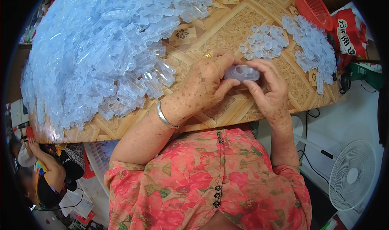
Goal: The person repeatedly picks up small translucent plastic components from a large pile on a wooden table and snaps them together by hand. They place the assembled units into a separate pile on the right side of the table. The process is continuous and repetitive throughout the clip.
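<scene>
Head view, and right at six o'clock a red floral blouse [202,181] is filling the bottom of the picture, with both forearms rising from it toward the table. At centre, the left hand [206,82] is closing around one end of a small clear plastic case [242,73], thumb pressing underneath, a silver bangle [165,117] sitting on that wrist and a gold ring showing on one finger. The right hand [269,94] is pinching the case's other end, fingers curling over its top. The case is hovering just above the near edge of the patterned wooden table [227,31], between the two hands.

Moving out to ten o'clock, a huge heap of clear plastic cases [101,52] is sprawling across the tabletop. At one o'clock, a cluster of small round clear caps [262,41] is lying just beyond the hands, and beside it, toward two o'clock, a smaller pile of clear parts [314,47]. Farther still at one o'clock, a red plastic basket [313,7] is tilting at the table's far corner. Down at four o'clock a white fan [351,175] is standing on the floor; at eight o'clock another person [44,169] is sitting.
</scene>
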Motion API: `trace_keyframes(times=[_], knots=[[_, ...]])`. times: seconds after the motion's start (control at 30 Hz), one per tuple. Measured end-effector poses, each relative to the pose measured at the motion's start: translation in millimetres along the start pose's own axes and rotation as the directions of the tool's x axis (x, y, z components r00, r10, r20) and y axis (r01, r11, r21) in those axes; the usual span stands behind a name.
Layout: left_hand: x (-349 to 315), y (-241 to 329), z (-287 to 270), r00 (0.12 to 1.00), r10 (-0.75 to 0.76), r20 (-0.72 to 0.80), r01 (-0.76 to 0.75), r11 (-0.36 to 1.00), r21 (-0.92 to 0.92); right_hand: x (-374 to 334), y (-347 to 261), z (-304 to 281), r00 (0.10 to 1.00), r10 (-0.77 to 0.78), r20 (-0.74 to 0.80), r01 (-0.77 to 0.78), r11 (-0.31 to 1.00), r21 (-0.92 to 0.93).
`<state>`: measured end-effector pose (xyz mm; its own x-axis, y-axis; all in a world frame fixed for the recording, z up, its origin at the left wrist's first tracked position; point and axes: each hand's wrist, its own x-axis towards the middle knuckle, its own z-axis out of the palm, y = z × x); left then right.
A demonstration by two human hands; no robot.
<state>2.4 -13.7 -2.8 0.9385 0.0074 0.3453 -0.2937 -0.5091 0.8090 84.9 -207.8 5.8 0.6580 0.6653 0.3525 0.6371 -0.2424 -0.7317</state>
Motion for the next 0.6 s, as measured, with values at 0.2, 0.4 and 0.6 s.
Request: trace_keyframes(times=[0.2, 0.4, 0.6], knots=[[4, -7, 2, 0.996, 0.085, -0.014, -0.083, 0.989, 0.127, -1, 1, 4, 0.999, -0.054, -0.003, 0.054, 0.997, -0.063], [7, 0, 2, 0.995, 0.095, 0.005, -0.094, 0.975, 0.199, -1, -4, 3, 0.998, -0.016, 0.056, 0.026, 0.985, -0.173], [4, -3, 4, 0.998, 0.063, 0.011, -0.064, 0.984, 0.166, 5, 0, -13, 0.995, -0.030, 0.099, 0.035, 0.998, -0.047]])
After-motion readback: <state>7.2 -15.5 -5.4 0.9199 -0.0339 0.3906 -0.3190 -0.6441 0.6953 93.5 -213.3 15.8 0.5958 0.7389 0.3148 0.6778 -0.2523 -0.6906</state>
